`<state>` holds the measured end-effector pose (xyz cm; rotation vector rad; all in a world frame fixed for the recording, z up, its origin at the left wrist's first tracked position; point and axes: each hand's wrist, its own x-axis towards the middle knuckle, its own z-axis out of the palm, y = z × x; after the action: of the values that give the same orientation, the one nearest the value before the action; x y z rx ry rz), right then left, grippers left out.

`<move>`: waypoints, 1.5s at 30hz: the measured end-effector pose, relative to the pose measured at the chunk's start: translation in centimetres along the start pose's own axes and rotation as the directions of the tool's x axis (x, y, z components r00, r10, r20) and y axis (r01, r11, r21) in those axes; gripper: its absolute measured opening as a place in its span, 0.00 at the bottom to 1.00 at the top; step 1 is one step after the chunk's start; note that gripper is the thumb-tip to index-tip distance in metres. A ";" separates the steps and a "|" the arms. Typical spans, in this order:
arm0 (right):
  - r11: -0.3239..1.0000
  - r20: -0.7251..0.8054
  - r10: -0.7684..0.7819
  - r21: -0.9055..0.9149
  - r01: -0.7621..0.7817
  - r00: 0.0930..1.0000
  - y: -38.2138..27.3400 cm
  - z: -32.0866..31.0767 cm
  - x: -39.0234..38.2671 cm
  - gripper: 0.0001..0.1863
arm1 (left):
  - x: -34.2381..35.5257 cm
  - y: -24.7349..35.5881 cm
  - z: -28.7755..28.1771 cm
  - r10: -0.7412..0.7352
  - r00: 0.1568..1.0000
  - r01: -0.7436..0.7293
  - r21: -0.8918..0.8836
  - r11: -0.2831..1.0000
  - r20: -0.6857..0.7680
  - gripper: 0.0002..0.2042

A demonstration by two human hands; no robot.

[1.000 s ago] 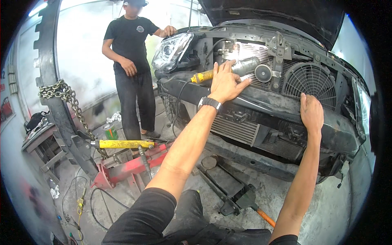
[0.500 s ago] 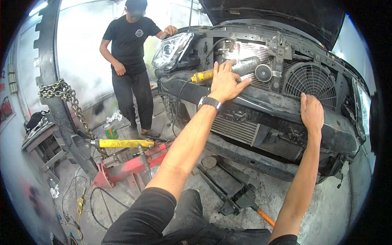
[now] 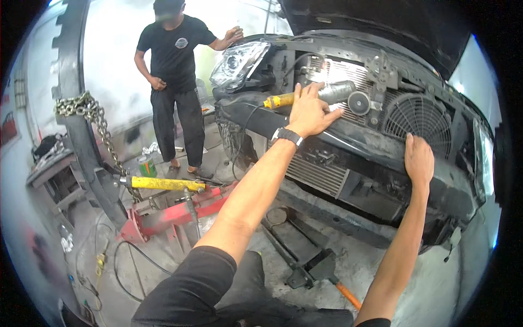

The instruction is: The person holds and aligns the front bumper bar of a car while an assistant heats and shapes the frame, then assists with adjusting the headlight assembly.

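My left hand [image 3: 310, 111], fingers spread, rests on the black front bumper beam [image 3: 370, 147] and across a power tool with a yellow body [image 3: 280, 102] and grey head lying there. My right hand [image 3: 418, 161] has its fingers curled over the beam's edge. Behind the beam are the radiator [image 3: 338, 71], a latch bracket [image 3: 381, 71] and a round caged fan [image 3: 415, 117]. An exposed headlight [image 3: 234, 65] sits at the left corner, under the raised hood [image 3: 376, 22].
A co-worker [image 3: 174, 71] stands left, one hand by the headlight. A steel post [image 3: 71, 65] with a chain [image 3: 98, 114], a yellow hydraulic ram [image 3: 163, 183] on a red frame [image 3: 169, 218], a floor jack [image 3: 310, 267], a green can [image 3: 146, 166] and cables lie around.
My view has shifted slightly, moving the car a little rightward in the picture. The co-worker's head has bowed and their legs have shifted. My hands keep their places on the beam.
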<state>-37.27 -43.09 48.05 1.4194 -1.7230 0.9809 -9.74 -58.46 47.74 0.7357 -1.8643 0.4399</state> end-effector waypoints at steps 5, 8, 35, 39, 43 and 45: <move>0.998 0.084 0.065 -0.019 -0.063 0.994 0.2 -0.5 -0.3 0.26 | 0.0 0.9 -0.4 0.000 1.000 0.000 -0.006 1.000 0.007 0.26; 0.994 0.109 0.109 -0.027 -0.107 0.988 -1.1 -0.5 -0.2 0.26 | -0.6 -0.1 -0.3 -0.021 0.999 0.020 -0.020 1.000 -0.034 0.26; 1.000 0.034 0.018 0.009 -0.018 0.999 0.1 0.0 -0.1 0.24 | -0.6 -0.1 0.3 0.009 0.996 -0.015 -0.064 0.998 -0.084 0.25; 0.998 0.064 0.058 0.007 -0.059 0.996 0.0 -0.1 0.0 0.24 | -0.5 -0.2 0.5 0.014 0.996 -0.021 -0.071 0.997 -0.088 0.25; 0.999 0.034 0.035 0.013 -0.035 0.999 -0.1 0.0 0.0 0.25 | -0.4 -0.3 0.6 0.003 0.998 -0.007 -0.051 0.999 -0.067 0.25; 0.999 0.033 0.049 0.010 -0.049 0.998 -0.2 -0.1 0.0 0.25 | -0.3 -0.3 0.6 0.004 0.998 -0.007 -0.056 0.998 -0.067 0.25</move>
<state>-37.03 -43.08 48.14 1.4132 -1.7868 0.9994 -9.81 -58.97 47.20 0.6705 -1.8095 0.4091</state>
